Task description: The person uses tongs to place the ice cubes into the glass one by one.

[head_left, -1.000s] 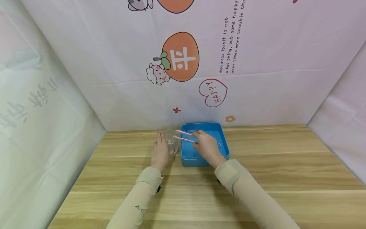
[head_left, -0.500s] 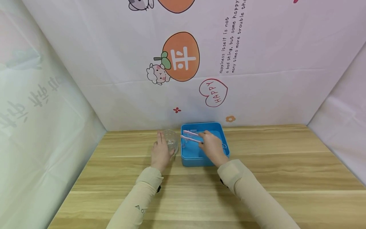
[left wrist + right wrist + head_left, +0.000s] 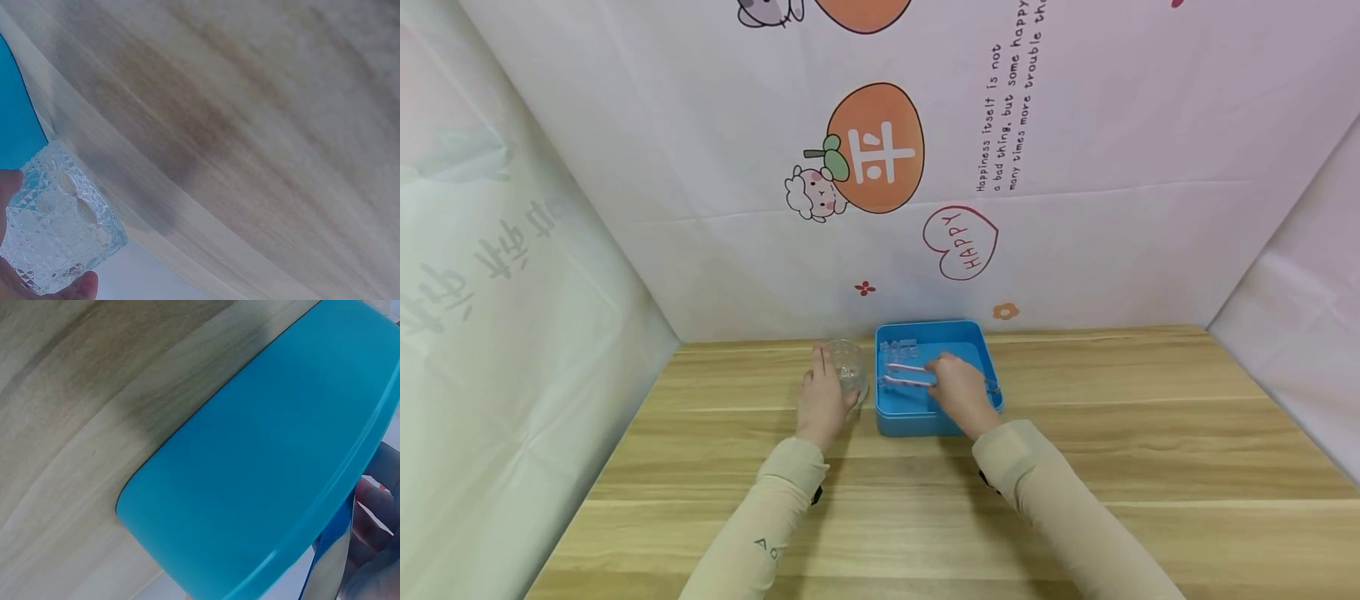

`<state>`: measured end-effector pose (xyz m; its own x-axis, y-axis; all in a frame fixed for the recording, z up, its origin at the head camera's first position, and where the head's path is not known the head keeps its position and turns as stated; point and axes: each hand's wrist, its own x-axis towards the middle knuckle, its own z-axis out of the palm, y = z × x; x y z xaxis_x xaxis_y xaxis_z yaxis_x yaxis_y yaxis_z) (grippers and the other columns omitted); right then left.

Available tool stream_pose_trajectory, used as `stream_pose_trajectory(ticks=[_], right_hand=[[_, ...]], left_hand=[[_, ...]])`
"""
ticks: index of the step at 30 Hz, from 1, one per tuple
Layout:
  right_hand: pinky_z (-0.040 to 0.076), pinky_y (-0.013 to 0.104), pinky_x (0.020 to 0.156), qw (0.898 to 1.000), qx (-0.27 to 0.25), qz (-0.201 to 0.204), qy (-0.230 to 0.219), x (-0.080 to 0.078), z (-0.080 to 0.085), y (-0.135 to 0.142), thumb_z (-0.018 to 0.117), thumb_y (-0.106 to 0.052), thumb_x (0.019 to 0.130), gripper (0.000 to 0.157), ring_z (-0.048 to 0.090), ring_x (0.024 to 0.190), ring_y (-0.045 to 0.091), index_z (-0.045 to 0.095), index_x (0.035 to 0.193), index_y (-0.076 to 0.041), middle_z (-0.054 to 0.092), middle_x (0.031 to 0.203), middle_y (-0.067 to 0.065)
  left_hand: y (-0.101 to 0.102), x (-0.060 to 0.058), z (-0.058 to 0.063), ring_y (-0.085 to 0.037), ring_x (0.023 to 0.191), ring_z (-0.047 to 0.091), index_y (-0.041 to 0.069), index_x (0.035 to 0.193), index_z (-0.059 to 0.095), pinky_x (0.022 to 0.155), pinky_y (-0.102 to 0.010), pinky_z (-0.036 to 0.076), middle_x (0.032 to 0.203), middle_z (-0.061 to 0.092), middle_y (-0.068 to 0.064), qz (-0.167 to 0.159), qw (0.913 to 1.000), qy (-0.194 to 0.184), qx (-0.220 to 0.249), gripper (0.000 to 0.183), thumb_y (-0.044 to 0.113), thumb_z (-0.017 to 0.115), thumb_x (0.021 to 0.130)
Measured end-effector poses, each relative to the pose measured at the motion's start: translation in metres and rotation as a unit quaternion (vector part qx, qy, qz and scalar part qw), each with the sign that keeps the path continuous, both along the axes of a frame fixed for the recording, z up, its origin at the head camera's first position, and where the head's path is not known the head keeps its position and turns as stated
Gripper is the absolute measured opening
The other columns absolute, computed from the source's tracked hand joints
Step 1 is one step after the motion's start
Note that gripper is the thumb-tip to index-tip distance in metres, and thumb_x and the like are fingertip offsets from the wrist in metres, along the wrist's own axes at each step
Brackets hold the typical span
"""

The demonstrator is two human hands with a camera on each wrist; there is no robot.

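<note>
On the left, my left hand holds a clear glass, which stands beside the blue box. The left wrist view shows the glass's cut diamond pattern, with fingers and thumb around it. My right hand grips a pair of tongs with pinkish arms, reaching down inside the box. Small clear cubes lie along the box's left side, and the tong tips are near them. Whether the tips touch a cube is too small to tell. In the right wrist view, the box wall hides the tips.
The box and glass stand near the back edge of a wooden table. A printed white cloth hangs right behind them, and pale cloth closes off the left side.
The tongs in my right hand have moved from above the glass's rim rightward and then lower into the box. My left hand has stayed on the glass.
</note>
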<state>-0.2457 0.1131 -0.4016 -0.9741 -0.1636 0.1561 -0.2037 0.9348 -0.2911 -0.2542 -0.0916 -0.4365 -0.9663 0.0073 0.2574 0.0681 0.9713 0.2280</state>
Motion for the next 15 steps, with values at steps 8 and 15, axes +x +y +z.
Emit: stream_pose_trajectory(ticks=[8, 15], right_hand=[[0.058, 0.036, 0.077, 1.0, 0.022, 0.001, -0.011, -0.001, -0.004, -0.005, 0.075, -0.012, 0.081, 0.03, 0.068, 0.094, 0.025, 0.072, 0.11, -0.006, 0.07, 0.105, 0.01], [0.058, 0.038, 0.079, 1.0, 0.02, -0.002, -0.02, -0.002, -0.007, -0.011, 0.074, -0.011, 0.081, 0.031, 0.067, 0.097, 0.026, 0.071, 0.112, -0.005, 0.07, 0.107, 0.012]], left_hand=[[-0.002, 0.0, 0.0, -0.036, 0.11, 0.058, -0.007, 0.149, 0.02, 0.092, -0.044, 0.052, 0.154, 0.028, -0.021, -0.001, 1.0, -0.002, 0.003, 0.095, 0.038, 0.072, 0.083], [-0.001, 0.002, 0.0, -0.037, 0.11, 0.059, -0.007, 0.148, 0.021, 0.091, -0.045, 0.052, 0.154, 0.028, -0.022, -0.004, 1.0, 0.005, 0.006, 0.095, 0.037, 0.073, 0.082]])
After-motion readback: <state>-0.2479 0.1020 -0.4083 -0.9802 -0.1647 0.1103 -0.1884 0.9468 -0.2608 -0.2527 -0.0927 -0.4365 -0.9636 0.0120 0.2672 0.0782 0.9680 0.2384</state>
